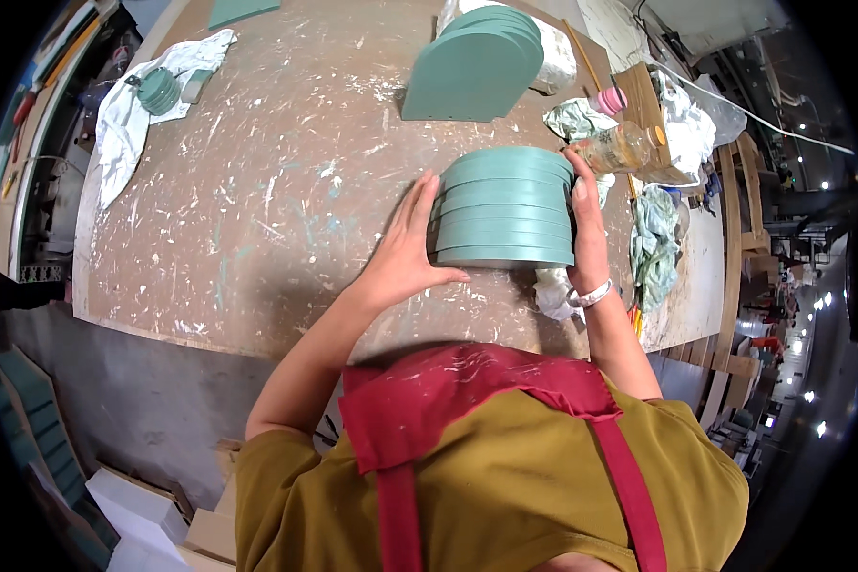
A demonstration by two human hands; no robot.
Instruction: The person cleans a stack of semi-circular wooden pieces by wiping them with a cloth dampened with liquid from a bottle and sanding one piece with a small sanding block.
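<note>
A stack of several teal round boards (505,208) rests on the paint-spattered brown worktable (257,191). My left hand (405,253) presses flat against the stack's left side, thumb along its near edge. Along the stack's right side lies my right hand (584,224), fingers stretched up to the top; a white band circles its wrist. Both hands clasp the stack between them.
More teal arch-shaped boards (477,69) lean at the back. A clear bottle with a pink cap (620,143), crumpled stained rags (653,238) and a white cloth holding small teal discs (157,91) lie around. Teal panels and white boxes (133,510) stand on the floor at left.
</note>
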